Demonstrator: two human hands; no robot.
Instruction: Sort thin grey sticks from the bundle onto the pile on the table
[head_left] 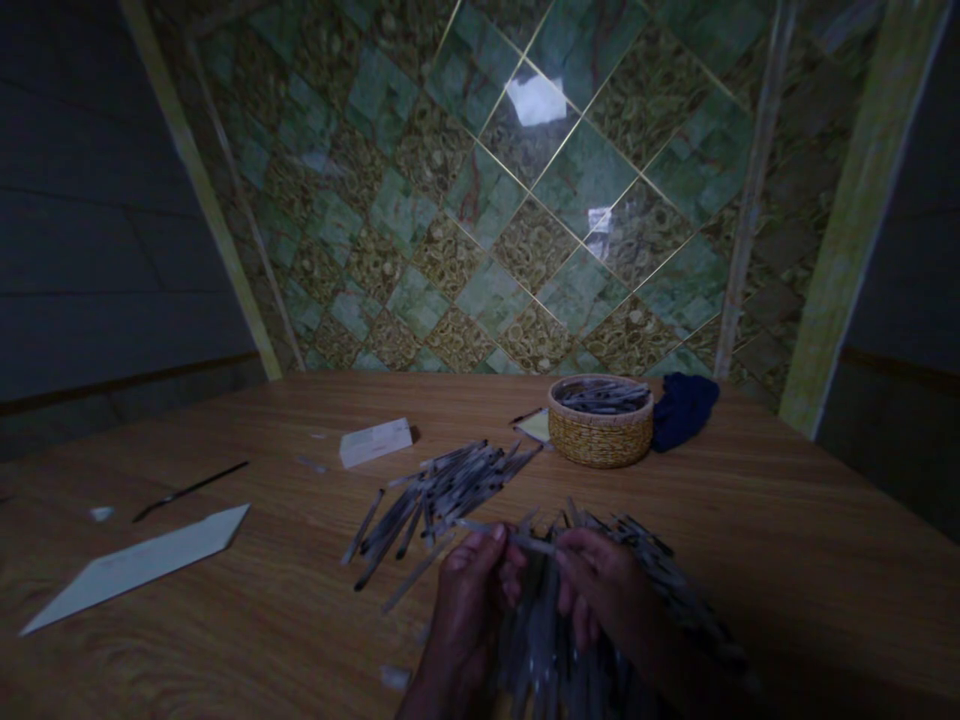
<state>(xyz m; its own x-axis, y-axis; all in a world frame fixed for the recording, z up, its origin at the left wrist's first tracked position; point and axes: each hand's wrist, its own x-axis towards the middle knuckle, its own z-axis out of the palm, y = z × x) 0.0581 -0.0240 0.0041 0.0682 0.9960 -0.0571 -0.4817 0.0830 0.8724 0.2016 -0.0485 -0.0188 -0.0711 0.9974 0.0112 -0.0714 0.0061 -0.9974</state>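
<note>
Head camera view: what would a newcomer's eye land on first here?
Both hands, left hand and right hand, hold one thin strip between them at the near table edge. A loose pile of strips lies beyond them, and a woven basket of more stands farther right.

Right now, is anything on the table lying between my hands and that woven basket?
Nothing visible does. Bare table lies between your left hand, your right hand and the basket; the loose pile of sticks sits off to the left.
</note>
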